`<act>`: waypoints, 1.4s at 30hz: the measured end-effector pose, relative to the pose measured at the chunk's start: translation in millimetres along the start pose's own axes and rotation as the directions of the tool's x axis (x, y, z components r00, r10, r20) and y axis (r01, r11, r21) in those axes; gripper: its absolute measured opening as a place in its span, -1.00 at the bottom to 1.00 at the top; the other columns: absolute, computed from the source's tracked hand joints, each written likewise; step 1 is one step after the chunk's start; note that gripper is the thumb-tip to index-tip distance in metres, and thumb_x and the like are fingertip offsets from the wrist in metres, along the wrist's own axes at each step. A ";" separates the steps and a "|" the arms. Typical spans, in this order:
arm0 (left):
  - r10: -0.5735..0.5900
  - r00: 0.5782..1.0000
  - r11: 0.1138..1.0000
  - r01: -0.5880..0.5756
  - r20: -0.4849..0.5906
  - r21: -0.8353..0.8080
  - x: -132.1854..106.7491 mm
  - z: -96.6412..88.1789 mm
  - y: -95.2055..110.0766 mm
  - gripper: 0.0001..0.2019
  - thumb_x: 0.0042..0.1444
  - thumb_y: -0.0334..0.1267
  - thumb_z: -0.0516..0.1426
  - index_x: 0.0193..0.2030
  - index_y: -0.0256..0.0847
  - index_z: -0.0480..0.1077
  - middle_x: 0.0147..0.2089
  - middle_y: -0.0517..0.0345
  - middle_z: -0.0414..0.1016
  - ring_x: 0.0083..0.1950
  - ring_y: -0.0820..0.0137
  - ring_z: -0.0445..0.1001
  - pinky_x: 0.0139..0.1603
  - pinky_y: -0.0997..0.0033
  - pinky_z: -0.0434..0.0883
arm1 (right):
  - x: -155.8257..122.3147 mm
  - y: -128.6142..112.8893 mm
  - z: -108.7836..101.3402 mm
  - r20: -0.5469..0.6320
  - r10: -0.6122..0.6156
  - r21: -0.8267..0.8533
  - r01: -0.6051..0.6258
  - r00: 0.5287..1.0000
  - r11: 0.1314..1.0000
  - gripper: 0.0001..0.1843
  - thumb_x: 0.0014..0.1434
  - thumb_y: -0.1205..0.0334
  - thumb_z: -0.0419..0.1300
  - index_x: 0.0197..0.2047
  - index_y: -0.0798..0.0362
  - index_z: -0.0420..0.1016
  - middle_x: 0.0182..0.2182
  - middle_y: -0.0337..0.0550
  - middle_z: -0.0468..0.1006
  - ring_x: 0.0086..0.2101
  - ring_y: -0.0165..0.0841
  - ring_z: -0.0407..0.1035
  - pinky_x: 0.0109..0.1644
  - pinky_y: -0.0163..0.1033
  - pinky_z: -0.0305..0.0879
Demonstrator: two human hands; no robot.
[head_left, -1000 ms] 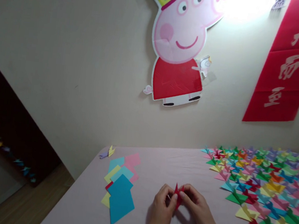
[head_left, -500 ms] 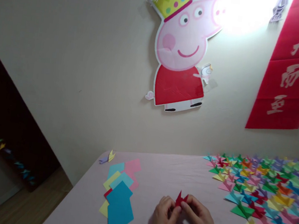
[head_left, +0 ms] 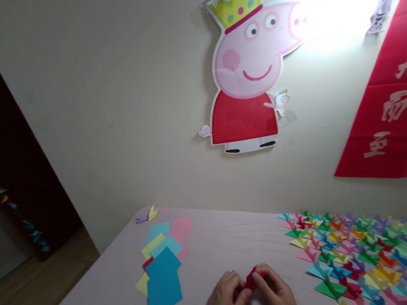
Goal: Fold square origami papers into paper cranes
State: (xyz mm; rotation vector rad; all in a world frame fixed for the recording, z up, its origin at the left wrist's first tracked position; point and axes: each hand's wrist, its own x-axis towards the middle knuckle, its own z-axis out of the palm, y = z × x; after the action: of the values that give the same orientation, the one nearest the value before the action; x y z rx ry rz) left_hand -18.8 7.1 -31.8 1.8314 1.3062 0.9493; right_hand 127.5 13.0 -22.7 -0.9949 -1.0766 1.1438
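Just above the front part of the table, a small folded piece of red origami paper (head_left: 252,279) is between my two hands. My left hand (head_left: 226,297) pinches its lower left side between thumb and fingers. On the other side, my right hand (head_left: 275,293) grips its upper right part, thumb in front and fingers behind. Fingers cover much of the paper, so its full shape is hidden. Left of my hands lie loose paper squares, with a blue sheet (head_left: 163,285) on top. Rows of folded paper cranes (head_left: 350,286) cover the table's right side.
The table (head_left: 230,239) has a pale pink cover and meets the wall at the back. Two small folded papers, one yellow (head_left: 152,213) and one purple (head_left: 142,218), sit at the far left corner. A pig cutout (head_left: 244,118) and a red banner (head_left: 387,114) hang on the wall.
The red paper has turned and moved slightly right; its upright points no longer stand out between my hands. My right hand has shifted a little, and both hands keep hold.
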 end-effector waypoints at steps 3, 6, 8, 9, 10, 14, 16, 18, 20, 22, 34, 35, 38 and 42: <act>-0.016 1.000 0.999 0.015 0.016 0.038 -0.4 1.1 1.2 -0.84 0.15 -0.35 0.14 -0.43 -0.16 0.25 -0.34 0.18 0.36 -0.23 0.30 0.32 -0.21 0.37 0.18 | 0.8 1.3 -1.3 -0.034 -0.001 -0.008 0.001 0.999 1.000 -0.61 -0.03 -0.16 0.36 -0.52 0.00 0.49 -0.53 -0.25 0.44 -0.43 -0.30 0.32 -0.29 -0.20 0.30; -0.010 1.000 1.000 0.010 0.006 0.025 -1.9 -0.3 5.6 -0.88 0.14 -0.35 0.16 -0.40 -0.16 0.31 -0.31 0.16 0.39 -0.20 0.30 0.33 -0.18 0.38 0.21 | 1.5 2.2 -2.6 -0.055 -0.004 -0.013 0.003 0.999 1.000 -0.61 -0.03 -0.16 0.36 -0.53 0.01 0.49 -0.55 -0.25 0.44 -0.44 -0.30 0.33 -0.31 -0.22 0.31; -0.021 0.999 0.999 0.019 -0.043 -0.028 -3.9 -3.4 11.5 -0.92 0.10 -0.37 0.18 -0.26 -0.16 0.37 -0.21 0.15 0.41 -0.18 0.31 0.35 -0.16 0.39 0.25 | 2.0 2.8 -3.7 -0.081 -0.012 -0.023 0.010 0.997 1.000 -0.61 -0.04 -0.15 0.37 -0.51 0.01 0.50 -0.54 -0.25 0.46 -0.44 -0.30 0.35 -0.33 -0.24 0.32; -0.024 0.997 0.998 0.020 -0.072 -0.055 -5.0 -5.4 14.9 -0.85 0.09 -0.39 0.18 -0.18 -0.15 0.38 -0.15 0.14 0.42 -0.16 0.32 0.36 -0.15 0.40 0.27 | 2.3 3.2 -4.3 -0.093 -0.014 -0.033 0.011 0.996 0.999 -0.61 -0.06 -0.16 0.37 -0.49 0.01 0.51 -0.53 -0.24 0.47 -0.44 -0.30 0.36 -0.33 -0.24 0.34; -0.024 0.994 0.997 0.015 -0.105 -0.079 -6.0 -7.4 18.4 -0.80 0.08 -0.40 0.17 -0.13 -0.14 0.38 -0.12 0.14 0.41 -0.15 0.33 0.37 -0.15 0.41 0.28 | 2.6 3.7 -4.8 -0.097 -0.012 -0.046 0.008 0.995 0.999 -0.61 -0.07 -0.16 0.38 -0.46 0.01 0.52 -0.51 -0.24 0.49 -0.44 -0.30 0.38 -0.34 -0.24 0.35; 0.026 0.980 0.989 -0.054 -0.196 -0.141 -7.8 -11.8 28.3 -0.78 0.09 -0.46 0.11 -0.14 -0.14 0.38 -0.13 0.16 0.41 -0.13 0.34 0.37 -0.10 0.40 0.30 | 2.5 3.3 -4.2 -0.032 -0.013 -0.103 0.010 0.999 0.995 -0.61 -0.05 -0.15 0.36 -0.39 0.02 0.55 -0.48 -0.23 0.51 -0.48 -0.31 0.41 -0.37 -0.24 0.38; 0.049 0.976 0.981 -0.087 -0.214 -0.176 -7.8 -11.1 29.7 -0.79 0.08 -0.47 0.10 -0.16 -0.14 0.38 -0.14 0.16 0.41 -0.12 0.34 0.37 -0.08 0.39 0.30 | 1.5 0.9 -2.2 -0.004 -0.038 -0.134 0.038 0.999 0.990 -0.62 -0.02 -0.15 0.35 -0.42 0.03 0.55 -0.49 -0.22 0.50 -0.48 -0.31 0.40 -0.38 -0.25 0.37; 0.063 0.974 0.973 -0.108 -0.219 -0.202 -7.8 -9.4 29.6 -0.79 0.08 -0.47 0.10 -0.17 -0.15 0.39 -0.13 0.15 0.41 -0.10 0.33 0.37 -0.06 0.38 0.30 | 0.6 -2.3 -0.1 0.010 -0.062 -0.158 0.062 0.998 0.985 -0.60 -0.02 -0.17 0.33 -0.45 0.03 0.55 -0.51 -0.21 0.50 -0.48 -0.31 0.39 -0.39 -0.25 0.36; 0.064 0.973 0.969 -0.114 -0.222 -0.218 -7.9 -8.2 29.2 -0.82 0.09 -0.46 0.10 -0.18 -0.15 0.39 -0.14 0.14 0.41 -0.08 0.33 0.38 -0.05 0.38 0.30 | 0.0 -4.8 1.3 0.021 -0.081 -0.181 0.084 0.996 0.980 -0.58 -0.01 -0.19 0.32 -0.47 0.03 0.55 -0.52 -0.21 0.49 -0.48 -0.30 0.38 -0.40 -0.25 0.35; 0.055 0.974 0.967 -0.107 -0.219 -0.230 -7.7 -7.7 28.8 -0.85 0.11 -0.44 0.10 -0.20 -0.15 0.40 -0.15 0.15 0.41 -0.08 0.33 0.38 -0.05 0.38 0.29 | -0.1 -5.7 1.5 0.033 -0.098 -0.206 0.103 0.995 0.973 -0.57 0.01 -0.21 0.30 -0.48 0.03 0.55 -0.53 -0.21 0.48 -0.48 -0.30 0.38 -0.40 -0.24 0.34; -0.120 0.979 0.907 0.040 -0.165 -0.420 -0.7 -1.9 14.7 -0.92 0.09 -0.26 0.18 -0.35 -0.18 0.37 -0.35 0.22 0.38 -0.29 0.38 0.33 -0.24 0.42 0.24 | -3.5 -2.7 -1.2 0.180 -0.290 -0.321 0.335 0.940 0.886 -0.72 0.21 -0.01 0.21 -0.41 -0.02 0.55 -0.48 -0.21 0.48 -0.42 -0.31 0.43 -0.34 -0.29 0.36; -0.112 0.978 0.908 0.029 -0.177 -0.419 -0.9 -1.6 12.7 -0.91 0.09 -0.26 0.19 -0.35 -0.18 0.36 -0.36 0.23 0.37 -0.30 0.38 0.32 -0.25 0.42 0.23 | -3.8 -1.9 -1.5 0.197 -0.323 -0.334 0.373 0.926 0.866 -0.73 0.23 0.01 0.21 -0.39 -0.03 0.56 -0.47 -0.21 0.49 -0.41 -0.32 0.43 -0.33 -0.29 0.37; -0.065 0.976 0.913 -0.026 -0.210 -0.408 -1.3 -1.2 7.4 -0.89 0.10 -0.25 0.20 -0.36 -0.18 0.35 -0.36 0.24 0.35 -0.30 0.39 0.30 -0.27 0.43 0.22 | -4.2 0.1 -2.5 0.239 -0.422 -0.367 0.484 0.874 0.794 -0.79 0.27 0.07 0.18 -0.33 -0.06 0.55 -0.42 -0.20 0.51 -0.37 -0.32 0.45 -0.29 -0.31 0.40; 0.004 0.968 0.914 -0.106 -0.252 -0.391 -1.8 -0.8 3.7 -0.86 0.11 -0.23 0.21 -0.36 -0.18 0.34 -0.35 0.24 0.33 -0.28 0.39 0.30 -0.23 0.43 0.23 | -3.6 -0.5 -2.0 0.279 -0.532 -0.422 0.600 0.799 0.680 -0.86 0.30 0.19 0.15 -0.27 -0.08 0.52 -0.39 -0.21 0.51 -0.35 -0.34 0.46 -0.28 -0.33 0.43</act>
State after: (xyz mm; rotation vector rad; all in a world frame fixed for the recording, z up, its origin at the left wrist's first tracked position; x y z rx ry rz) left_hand -18.2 4.5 -28.6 1.4703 1.0985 1.3993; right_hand 129.3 9.2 -23.1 -0.8654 -1.7020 0.4160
